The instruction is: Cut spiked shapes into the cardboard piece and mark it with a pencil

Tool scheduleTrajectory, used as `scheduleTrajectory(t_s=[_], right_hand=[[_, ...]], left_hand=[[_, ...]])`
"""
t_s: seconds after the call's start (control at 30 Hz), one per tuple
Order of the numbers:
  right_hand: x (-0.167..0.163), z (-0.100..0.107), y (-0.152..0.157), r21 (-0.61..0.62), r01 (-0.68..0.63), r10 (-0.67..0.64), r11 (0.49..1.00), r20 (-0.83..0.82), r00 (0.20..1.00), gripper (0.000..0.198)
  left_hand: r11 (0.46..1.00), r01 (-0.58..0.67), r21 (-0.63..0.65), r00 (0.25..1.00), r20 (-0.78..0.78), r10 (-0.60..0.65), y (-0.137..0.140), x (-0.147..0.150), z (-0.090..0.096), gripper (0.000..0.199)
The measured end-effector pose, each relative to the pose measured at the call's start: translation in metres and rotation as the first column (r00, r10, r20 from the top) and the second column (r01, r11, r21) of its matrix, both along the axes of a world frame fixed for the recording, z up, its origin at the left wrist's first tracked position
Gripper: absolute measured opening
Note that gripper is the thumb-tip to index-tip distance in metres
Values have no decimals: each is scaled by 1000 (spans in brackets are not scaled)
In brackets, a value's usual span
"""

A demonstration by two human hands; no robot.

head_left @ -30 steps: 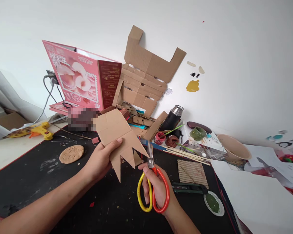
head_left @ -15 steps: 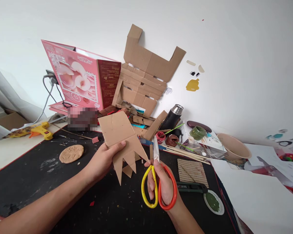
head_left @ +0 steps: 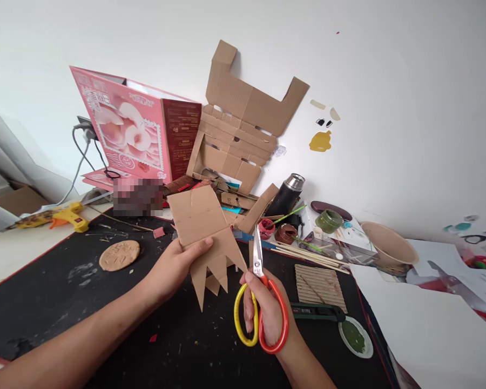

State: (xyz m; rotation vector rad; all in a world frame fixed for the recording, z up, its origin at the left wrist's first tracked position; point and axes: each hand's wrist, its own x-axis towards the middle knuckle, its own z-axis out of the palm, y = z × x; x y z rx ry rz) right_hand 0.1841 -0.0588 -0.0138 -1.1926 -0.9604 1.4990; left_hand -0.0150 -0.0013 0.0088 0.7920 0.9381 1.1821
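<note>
Scissors [head_left: 258, 268] with yellow and red handles are gripped in the right hand [head_left: 269, 306], blades pointing far; just left, the left hand [head_left: 175, 270] pinches a cardboard piece [head_left: 200, 216], thumb on top, jagged edge facing near, above the dark surface [head_left: 194, 356]; a cutter [head_left: 321, 312] lies to the right; a round brown disc [head_left: 119, 255] rests farther left; beyond are a black bottle [head_left: 282, 198] and a pink box [head_left: 132, 135].

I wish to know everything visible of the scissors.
The scissors have silvery metal blades, a pivot, and two looped handles with a glossy, plastic-looking coating: yellow on the left, red on the right. The blades look almost closed and point away from the person. They sit in the grip of the right hand beside a tip of the cardboard; contact is unclear.
</note>
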Motion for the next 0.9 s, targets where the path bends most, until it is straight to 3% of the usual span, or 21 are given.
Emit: scheduleTrajectory(t_s=[0.27, 0.43, 0.57, 0.7, 0.8, 0.9], right_hand=[[1, -3, 3, -10, 2, -2, 1000, -34, 999, 51], [7, -5, 7, -6, 47, -47, 999, -79, 996, 57], [8, -5, 7, 28, 35, -32, 999, -111, 993, 58], [8, -5, 3, 3, -2, 2, 1000, -69, 998, 63], [8, -2, 1, -23, 19, -19, 1000, -24, 1000, 62], [7, 0, -1, -15, 31, -31, 999, 6, 1000, 60]], left_hand=[[999, -50, -16, 994, 99, 51, 8, -6, 3, 42], [962, 258, -90, 965, 72, -252, 4, -9, 6, 37], [864, 495, -90, 866, -27, -499, -2, -11, 8, 40], [675, 737, -44, 668, -103, -737, -5, -13, 9, 37], [561, 826, -52, 545, -177, -819, -5, -14, 8, 34], [523, 851, -47, 502, -220, -837, -5, -15, 6, 35]])
